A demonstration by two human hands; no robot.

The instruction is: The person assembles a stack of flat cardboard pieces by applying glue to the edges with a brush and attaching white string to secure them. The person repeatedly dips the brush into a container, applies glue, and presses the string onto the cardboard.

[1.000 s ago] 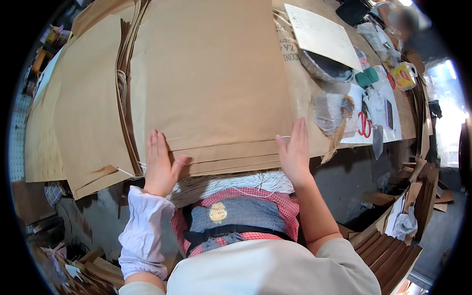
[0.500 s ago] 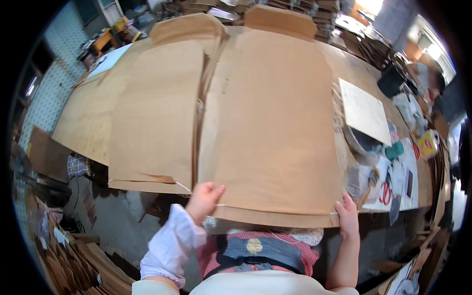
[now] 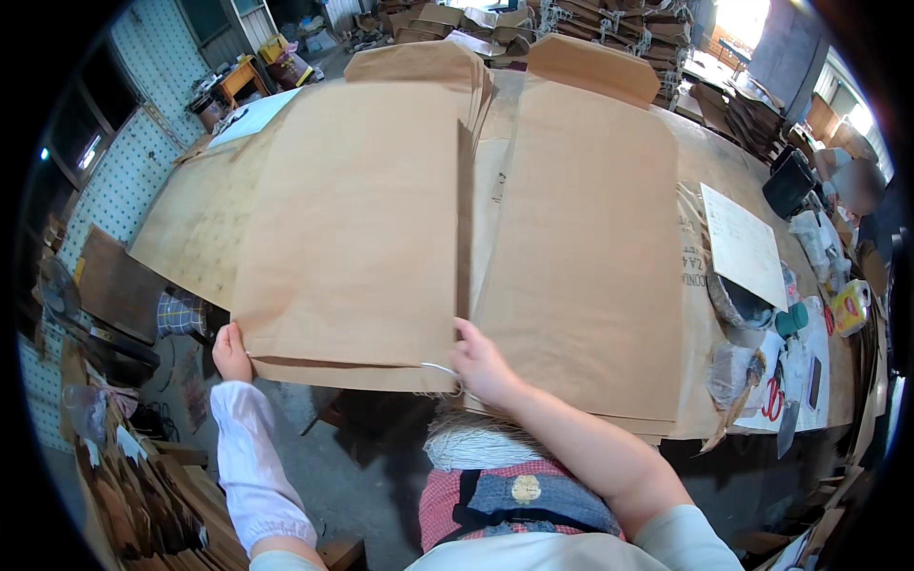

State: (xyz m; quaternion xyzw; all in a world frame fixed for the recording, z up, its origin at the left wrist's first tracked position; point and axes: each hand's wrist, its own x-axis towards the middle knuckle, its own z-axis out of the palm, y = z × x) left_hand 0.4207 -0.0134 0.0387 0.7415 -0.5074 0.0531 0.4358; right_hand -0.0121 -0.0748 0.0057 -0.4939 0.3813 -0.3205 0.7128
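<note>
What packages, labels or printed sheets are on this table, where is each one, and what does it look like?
Brown paper sack: flat, rectangular, gripped at its near edge by left hand and right hand.
Second sack stack: same brown, right of it.
White sheet: rectangular, far right.
Yellow packet: small, right edge.

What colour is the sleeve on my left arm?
White, seen in the head view: the sleeve.
</note>
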